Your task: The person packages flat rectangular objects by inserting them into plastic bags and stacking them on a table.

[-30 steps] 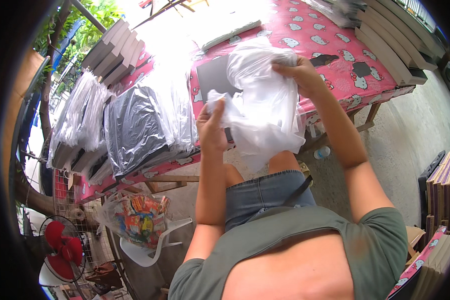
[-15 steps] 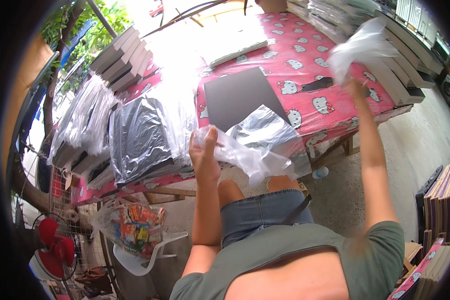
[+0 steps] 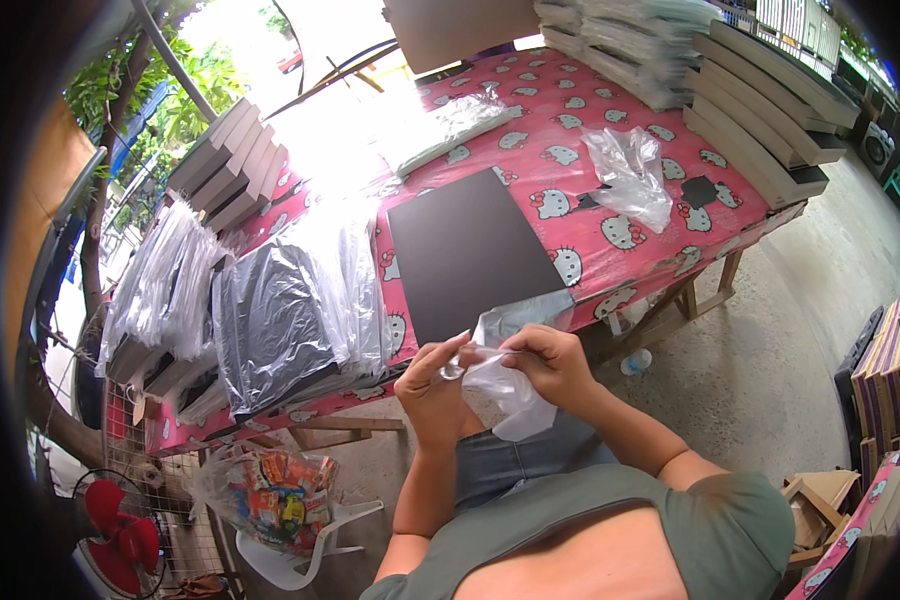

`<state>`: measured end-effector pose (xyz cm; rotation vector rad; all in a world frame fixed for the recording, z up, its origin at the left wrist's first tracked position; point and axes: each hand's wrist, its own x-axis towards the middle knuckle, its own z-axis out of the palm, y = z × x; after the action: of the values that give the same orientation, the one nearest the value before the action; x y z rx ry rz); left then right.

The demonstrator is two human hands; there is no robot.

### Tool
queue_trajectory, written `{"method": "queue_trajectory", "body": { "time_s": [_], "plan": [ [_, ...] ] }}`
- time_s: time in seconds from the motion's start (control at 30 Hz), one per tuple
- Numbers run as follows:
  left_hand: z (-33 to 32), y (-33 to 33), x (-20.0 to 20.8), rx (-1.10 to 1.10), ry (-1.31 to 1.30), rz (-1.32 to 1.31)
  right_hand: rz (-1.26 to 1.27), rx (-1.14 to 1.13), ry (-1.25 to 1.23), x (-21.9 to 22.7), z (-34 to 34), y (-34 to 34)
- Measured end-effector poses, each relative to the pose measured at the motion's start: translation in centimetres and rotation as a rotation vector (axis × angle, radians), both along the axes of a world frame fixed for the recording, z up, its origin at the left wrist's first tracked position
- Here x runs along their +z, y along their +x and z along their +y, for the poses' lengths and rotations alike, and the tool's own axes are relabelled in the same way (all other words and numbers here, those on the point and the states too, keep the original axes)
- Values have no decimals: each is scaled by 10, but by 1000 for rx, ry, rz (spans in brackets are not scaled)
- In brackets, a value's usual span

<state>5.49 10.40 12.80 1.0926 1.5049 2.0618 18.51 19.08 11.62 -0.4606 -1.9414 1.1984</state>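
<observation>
Close in front of my body, both hands pinch a thin clear plastic bag that hangs down between them. My left hand is closed on its left edge, and my right hand grips the upper edge with thumb and fingertips. Just beyond them a flat black rectangular board lies on the table, its near end partly hidden by plastic. To the right of the board, a crumpled clear plastic bag rests on the tabletop.
A pink patterned cloth covers the table. Plastic-wrapped black boards and stacked boxes stand left; more boxes and wrapped packs stand at the far right. A white chair and a red fan are lower left.
My right hand has come back from the far right to meet my left hand at the plastic bag. The plastic it held there now lies on the table.
</observation>
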Motion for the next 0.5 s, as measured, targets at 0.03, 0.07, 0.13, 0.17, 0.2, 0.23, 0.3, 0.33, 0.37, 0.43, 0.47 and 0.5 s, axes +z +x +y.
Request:
{"method": "queue_trajectory", "body": {
  "time_s": [0.03, 0.07, 0.13, 0.17, 0.2, 0.23, 0.3, 0.33, 0.37, 0.43, 0.47, 0.5],
  "plan": [
    [-2, 5, -2, -34, 29, -200, 48, -31, -22, 3, 0, 2],
    [-5, 6, -5, -38, 40, -243, 21, -26, -8, 3, -2, 4],
    [-8, 7, -10, -47, 63, -330, -34, -18, 19, 3, -5, 8],
    [-6, 12, -7, -47, 96, -360, 13, -46, 76, 3, -4, 7],
    [-4, 19, -3, -49, 130, -390, 59, -74, 133, 5, 0, 6],
    [-3, 23, -1, -50, 164, -421, 105, -102, 191, 7, 5, 5],
    [-9, 18, -9, -256, -103, -294, 306, -112, 39, 16, 18, 6],
    [-13, 14, -15, -356, -237, -231, 391, -108, -124, 20, 20, 11],
    [-18, 5, -25, -547, -316, -133, 343, 39, -360, 17, 20, 20],
    [-20, -17, -31, -467, -164, -35, 234, 323, -826, 8, 16, 39],
    [-16, -21, -27, -436, -95, 17, -221, 335, -569, 8, 8, 42],
    [-17, -19, -16, -363, -63, -411, -418, 591, -356, 6, 6, 45]
  ]
}}
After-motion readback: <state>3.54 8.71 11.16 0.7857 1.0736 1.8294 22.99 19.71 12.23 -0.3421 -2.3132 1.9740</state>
